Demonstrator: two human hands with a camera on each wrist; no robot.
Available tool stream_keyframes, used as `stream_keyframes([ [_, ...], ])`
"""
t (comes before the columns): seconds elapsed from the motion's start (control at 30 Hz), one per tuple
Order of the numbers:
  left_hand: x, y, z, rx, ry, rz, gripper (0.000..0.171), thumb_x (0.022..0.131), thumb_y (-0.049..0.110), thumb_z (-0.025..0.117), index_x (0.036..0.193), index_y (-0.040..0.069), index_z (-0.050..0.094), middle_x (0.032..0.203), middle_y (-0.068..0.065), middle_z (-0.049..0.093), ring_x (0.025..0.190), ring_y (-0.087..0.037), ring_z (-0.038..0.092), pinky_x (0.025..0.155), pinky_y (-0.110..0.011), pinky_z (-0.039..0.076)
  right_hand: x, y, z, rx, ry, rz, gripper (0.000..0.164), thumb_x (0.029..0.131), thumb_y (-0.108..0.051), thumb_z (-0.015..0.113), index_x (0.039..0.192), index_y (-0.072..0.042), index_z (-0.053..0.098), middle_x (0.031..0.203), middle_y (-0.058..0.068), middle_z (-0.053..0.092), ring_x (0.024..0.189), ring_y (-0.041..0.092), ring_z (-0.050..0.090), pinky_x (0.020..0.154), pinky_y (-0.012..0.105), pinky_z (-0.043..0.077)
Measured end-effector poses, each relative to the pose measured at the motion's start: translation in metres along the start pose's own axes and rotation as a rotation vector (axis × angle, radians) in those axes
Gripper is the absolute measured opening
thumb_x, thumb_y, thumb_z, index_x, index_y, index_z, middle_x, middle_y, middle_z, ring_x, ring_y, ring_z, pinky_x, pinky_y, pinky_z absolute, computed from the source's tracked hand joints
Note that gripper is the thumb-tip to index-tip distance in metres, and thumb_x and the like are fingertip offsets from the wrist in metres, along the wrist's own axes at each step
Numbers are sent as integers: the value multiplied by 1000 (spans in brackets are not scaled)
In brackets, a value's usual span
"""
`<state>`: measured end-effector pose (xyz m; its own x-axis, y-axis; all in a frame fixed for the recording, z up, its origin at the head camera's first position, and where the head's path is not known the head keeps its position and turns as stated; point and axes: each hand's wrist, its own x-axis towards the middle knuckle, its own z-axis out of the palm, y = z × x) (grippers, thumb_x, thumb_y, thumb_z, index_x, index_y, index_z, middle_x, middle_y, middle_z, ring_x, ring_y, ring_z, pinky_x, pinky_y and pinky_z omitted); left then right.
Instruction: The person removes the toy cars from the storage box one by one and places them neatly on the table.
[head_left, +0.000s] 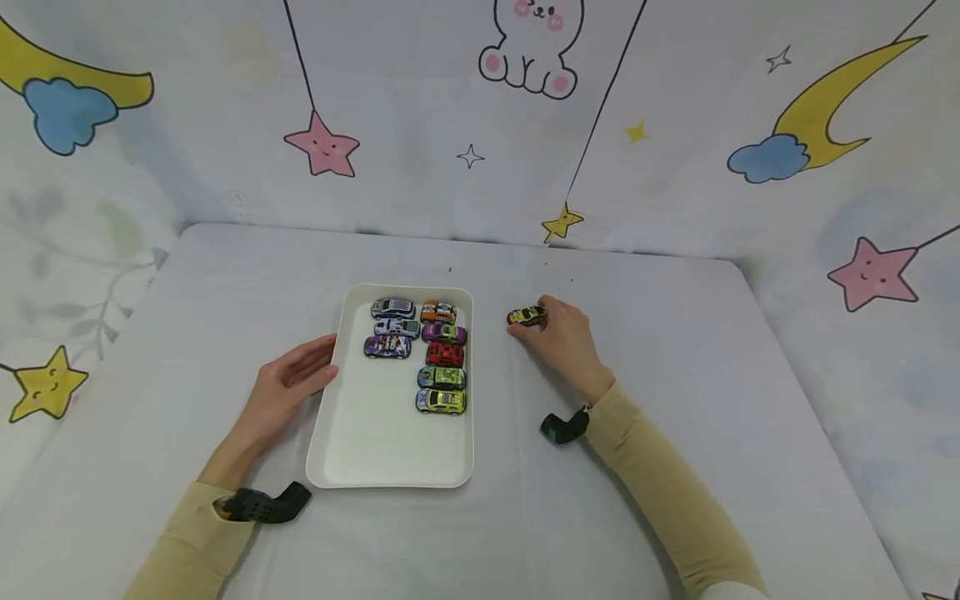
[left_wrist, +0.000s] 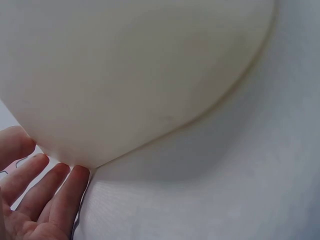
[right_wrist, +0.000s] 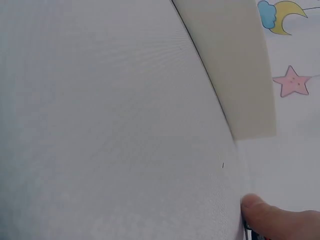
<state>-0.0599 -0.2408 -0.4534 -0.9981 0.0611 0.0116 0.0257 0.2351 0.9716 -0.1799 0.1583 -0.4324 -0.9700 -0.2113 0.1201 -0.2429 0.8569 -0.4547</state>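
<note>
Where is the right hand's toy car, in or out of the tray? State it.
Out: in the head view, the toy car is pinched by the right hand, beside the tray, beyond its rim.

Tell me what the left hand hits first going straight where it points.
The white tray. Its side lies right ahead of the left hand, with the fingers apparently touching it; the exact contact is hard to judge.
</note>
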Motion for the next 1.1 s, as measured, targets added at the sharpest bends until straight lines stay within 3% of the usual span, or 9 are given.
stream_keyframes([
  [0.1, -1, 0, 0, 2, 2, 2, 54, 100, 21, 64, 147, 2, 47, 149, -23, 48, 123, 6, 52, 96, -7, 46, -2, 1, 2, 14, 26, 17, 66, 85, -48, 78, 120, 5, 59, 97, 19, 67, 86, 32, 59, 88, 51, 48],
  [0.33, -1, 0, 0, -7, 3, 10, 53, 100, 20, 64, 147, 1, 48, 149, -24, 48, 123, 6, 53, 97, -7, 46, -1, 2, 1, -17, 39, 31, 69, 83, -54, 77, 116, 4, 58, 89, 19, 66, 82, 32, 59, 73, 44, 50],
  [0.57, 1, 0, 0, 9, 0, 6, 53, 100, 21, 64, 147, 3, 48, 149, -21, 48, 125, 3, 52, 97, -8, 46, -3, -13, -15, -28, 63, -31, 69, 83, -49, 79, 119, 6, 60, 83, 18, 64, 82, 35, 60, 91, 54, 49],
  [0.7, 1, 0, 0, 7, -2, 11, 53, 100, 20, 64, 147, 2, 48, 149, -22, 48, 124, 4, 52, 97, -8, 46, -9, -32, -23, 1, 25, -54, 65, 84, -49, 78, 118, 4, 64, 89, 16, 65, 83, 30, 57, 86, 49, 49],
  [0.87, 2, -1, -1, 5, -2, 19, 53, 100, 20, 64, 147, 2, 48, 149, -23, 48, 124, 5, 52, 97, -7, 46, -22, -55, -22, 30, 35, -186, 53, 84, -42, 81, 111, 2, 68, 90, 15, 66, 79, 25, 57, 71, 40, 51],
  [1.1, 1, -2, -1, 3, 2, 22, 53, 100, 19, 64, 147, 1, 48, 149, -24, 48, 124, 5, 53, 97, -7, 46, -45, -80, -14, 54, 28, -382, 42, 82, -31, 84, 108, -1, 71, 94, 11, 67, 85, 25, 65, 70, 35, 56],
])
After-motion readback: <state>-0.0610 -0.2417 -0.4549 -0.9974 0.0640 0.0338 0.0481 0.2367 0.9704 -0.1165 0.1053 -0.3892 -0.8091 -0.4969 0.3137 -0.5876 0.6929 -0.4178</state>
